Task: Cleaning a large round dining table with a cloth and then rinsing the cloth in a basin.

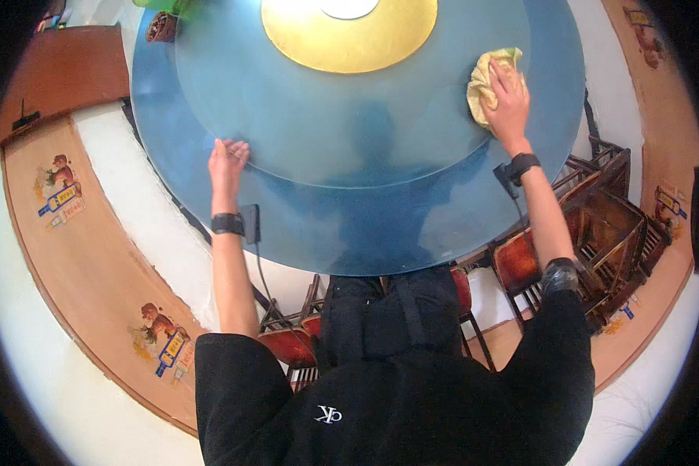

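Observation:
Before me is a round table [349,233] with a blue surface. On it lies a large round glass turntable [326,140], with a yellow disc [349,55] at its far middle. My right hand [508,105] presses a crumpled yellow cloth [482,87] on the right part of the turntable. The fingers are spread over the cloth. At the turntable's near left rim is my left hand [228,160], its thumb and fingers bent around the glass edge. Each wrist bears a black strap with a small device and cable.
Dark wooden chairs with red seats [518,262] stand under and beside the table; some are stacked at the right [611,227]. A small brown pot [161,27] with greenery sits at the far left. A brown wooden surface [70,70] lies beyond the table at left.

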`<action>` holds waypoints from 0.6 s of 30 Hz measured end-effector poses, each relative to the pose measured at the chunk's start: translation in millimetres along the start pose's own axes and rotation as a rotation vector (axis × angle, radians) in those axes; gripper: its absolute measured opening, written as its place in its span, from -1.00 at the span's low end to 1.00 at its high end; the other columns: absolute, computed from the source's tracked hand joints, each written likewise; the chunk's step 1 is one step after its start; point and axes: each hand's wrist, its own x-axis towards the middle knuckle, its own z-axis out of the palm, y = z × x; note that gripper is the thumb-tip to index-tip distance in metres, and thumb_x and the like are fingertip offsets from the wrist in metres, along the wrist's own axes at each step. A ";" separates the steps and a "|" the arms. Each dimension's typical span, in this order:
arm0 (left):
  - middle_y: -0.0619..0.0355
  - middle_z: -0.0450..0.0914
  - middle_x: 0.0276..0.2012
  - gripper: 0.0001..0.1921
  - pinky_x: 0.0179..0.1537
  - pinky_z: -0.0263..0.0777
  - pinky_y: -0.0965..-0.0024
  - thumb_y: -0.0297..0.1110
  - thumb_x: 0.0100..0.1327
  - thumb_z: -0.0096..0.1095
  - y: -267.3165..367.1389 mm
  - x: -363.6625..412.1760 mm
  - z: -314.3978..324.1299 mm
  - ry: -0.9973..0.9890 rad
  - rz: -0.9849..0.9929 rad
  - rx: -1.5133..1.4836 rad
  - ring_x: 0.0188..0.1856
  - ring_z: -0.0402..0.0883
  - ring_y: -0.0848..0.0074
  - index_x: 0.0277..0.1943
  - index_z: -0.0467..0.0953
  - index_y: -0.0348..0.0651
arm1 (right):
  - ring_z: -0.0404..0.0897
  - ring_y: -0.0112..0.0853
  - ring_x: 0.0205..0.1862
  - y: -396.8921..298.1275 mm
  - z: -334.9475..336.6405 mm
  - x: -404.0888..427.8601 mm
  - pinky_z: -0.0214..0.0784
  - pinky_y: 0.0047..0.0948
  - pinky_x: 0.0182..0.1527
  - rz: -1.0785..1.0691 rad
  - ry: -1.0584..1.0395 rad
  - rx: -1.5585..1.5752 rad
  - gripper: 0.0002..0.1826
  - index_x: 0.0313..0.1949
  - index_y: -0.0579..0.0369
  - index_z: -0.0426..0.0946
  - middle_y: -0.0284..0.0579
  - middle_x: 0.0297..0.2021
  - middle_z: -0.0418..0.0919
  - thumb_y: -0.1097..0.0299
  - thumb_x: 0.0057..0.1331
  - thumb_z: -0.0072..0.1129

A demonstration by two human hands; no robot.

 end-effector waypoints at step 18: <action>-0.09 0.53 -0.31 -0.72 -0.34 0.54 0.35 -0.18 0.34 -0.17 -102.9 -128.9 116.9 0.046 -0.192 -0.274 -0.35 0.59 0.29 -0.24 0.27 -0.27 | 0.26 -0.16 0.15 -203.1 8.6 -30.7 -0.01 0.09 0.12 -0.348 -0.150 0.394 -0.59 -0.13 -0.08 0.48 -0.37 0.04 0.39 0.24 -0.04 0.17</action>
